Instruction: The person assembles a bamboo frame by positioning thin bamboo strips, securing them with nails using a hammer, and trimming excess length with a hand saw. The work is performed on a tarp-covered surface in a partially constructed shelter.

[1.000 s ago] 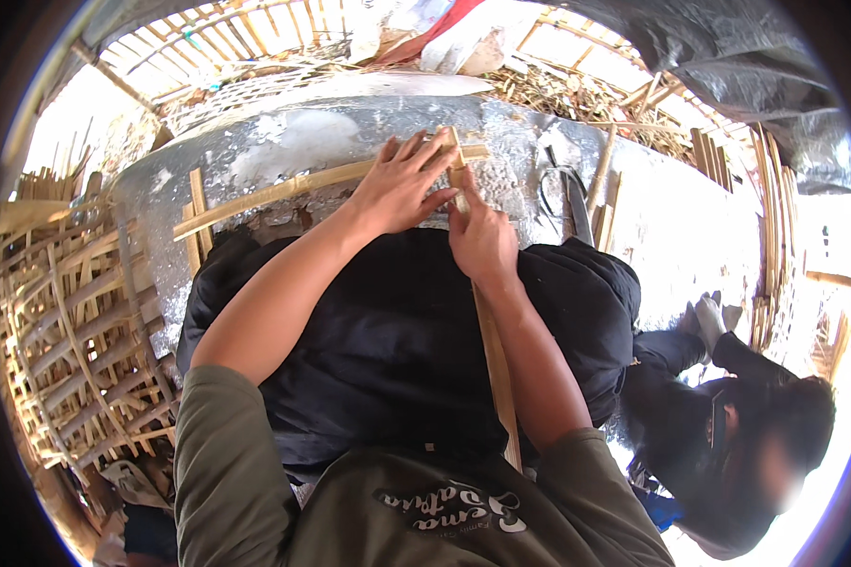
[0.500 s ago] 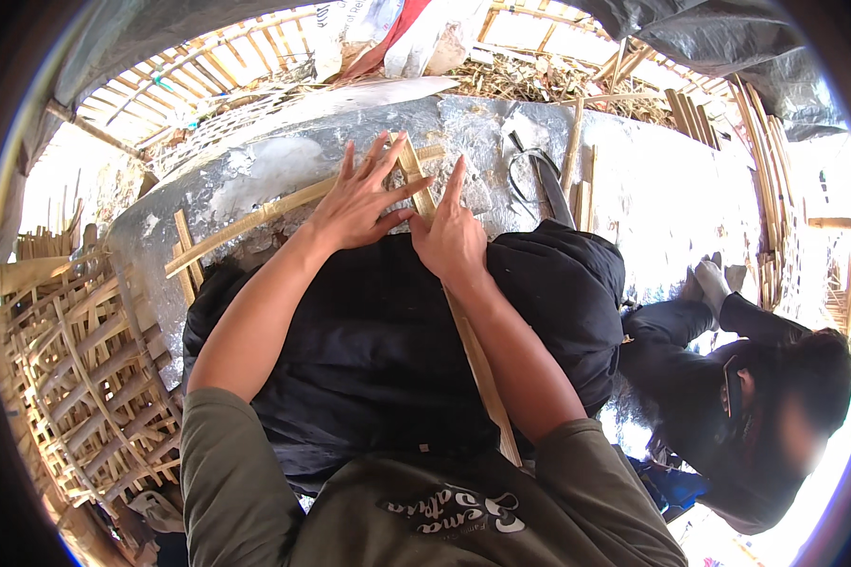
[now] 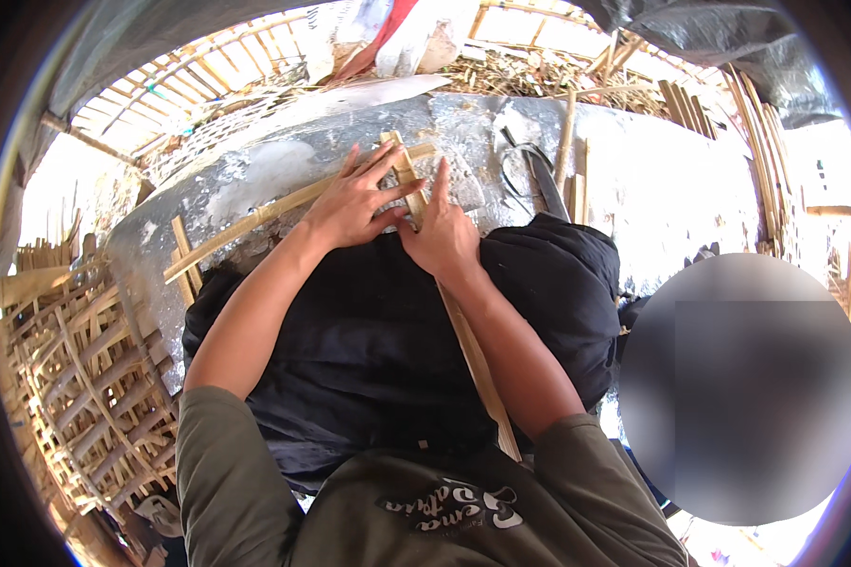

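A long flat bamboo strip (image 3: 473,354) runs from near my body, between my arms, to the far side of my hands. My left hand (image 3: 350,206) lies across its far part with fingers spread, the fingertips on or beside it. Close by, my right hand (image 3: 444,238) is closed around the same strip, thumb side toward my left hand, index finger stretched out straight ahead. Another bamboo piece (image 3: 255,217) lies crosswise beneath the strip's far end and passes partly behind my left hand. Black cloth (image 3: 359,331) covers my lap under both forearms.
A dark blade (image 3: 546,184) and a black loop of cord lie beyond my right knee. Short bamboo pieces (image 3: 185,250) lie at the left, near a woven bamboo lattice (image 3: 85,378). A blurred patch hides the right side. Shavings (image 3: 539,77) are heaped at the back.
My right hand has shifted slightly left, toward my left hand. The whole view has moved a little. A grey blur now covers the person seated at the right.
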The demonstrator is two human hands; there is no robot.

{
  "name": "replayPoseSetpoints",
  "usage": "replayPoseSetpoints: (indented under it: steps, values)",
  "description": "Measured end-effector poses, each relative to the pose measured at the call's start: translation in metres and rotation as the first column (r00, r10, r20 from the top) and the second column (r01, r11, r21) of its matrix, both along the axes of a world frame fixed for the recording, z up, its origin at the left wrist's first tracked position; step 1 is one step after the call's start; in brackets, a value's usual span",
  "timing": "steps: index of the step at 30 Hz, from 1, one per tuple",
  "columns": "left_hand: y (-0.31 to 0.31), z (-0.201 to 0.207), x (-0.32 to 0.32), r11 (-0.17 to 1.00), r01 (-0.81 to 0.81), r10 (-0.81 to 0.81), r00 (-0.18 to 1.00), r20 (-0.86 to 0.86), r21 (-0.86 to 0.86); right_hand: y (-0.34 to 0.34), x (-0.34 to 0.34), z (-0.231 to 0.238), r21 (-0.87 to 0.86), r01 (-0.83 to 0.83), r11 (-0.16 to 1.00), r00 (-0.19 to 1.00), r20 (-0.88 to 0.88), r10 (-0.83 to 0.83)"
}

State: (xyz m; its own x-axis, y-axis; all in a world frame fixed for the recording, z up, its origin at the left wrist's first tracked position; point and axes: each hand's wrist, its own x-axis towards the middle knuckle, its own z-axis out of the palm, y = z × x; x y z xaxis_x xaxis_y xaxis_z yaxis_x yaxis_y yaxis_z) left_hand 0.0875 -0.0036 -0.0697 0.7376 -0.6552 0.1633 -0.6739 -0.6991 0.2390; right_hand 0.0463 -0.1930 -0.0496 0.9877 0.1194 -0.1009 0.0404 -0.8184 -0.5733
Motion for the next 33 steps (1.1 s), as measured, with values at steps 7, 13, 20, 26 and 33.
replayPoseSetpoints:
  steps: [7, 13, 20, 26, 33]
  values:
    - [-0.003, 0.002, 0.002, 1.0, 0.004, -0.004, 0.999, -0.053, -0.007, -0.034, -0.006, 0.061, -0.11, -0.117, 0.987, 0.992, 0.032, 0.121]
    - [0.004, 0.005, -0.001, 0.999, -0.002, -0.001, 0.996, -0.09, -0.034, -0.167, 0.026, 0.131, 0.226, 0.075, 0.971, 0.991, -0.125, -0.048]
    - [-0.003, 0.0, 0.002, 0.999, 0.007, -0.01, 0.999, -0.048, -0.05, -0.39, 0.041, -0.005, -0.275, 0.414, 0.868, 0.906, 0.037, -0.421]
    - [0.001, -0.002, 0.002, 0.998, -0.002, -0.002, 0.998, -0.068, -0.061, -0.439, 0.039, -0.061, -0.36, 0.41, 0.838, 0.907, 0.067, -0.415]
    - [-0.003, -0.001, 0.003, 0.998, 0.005, -0.01, 0.998, -0.06, -0.07, -0.451, 0.05, -0.093, -0.415, 0.269, 0.869, 0.945, -0.062, -0.322]
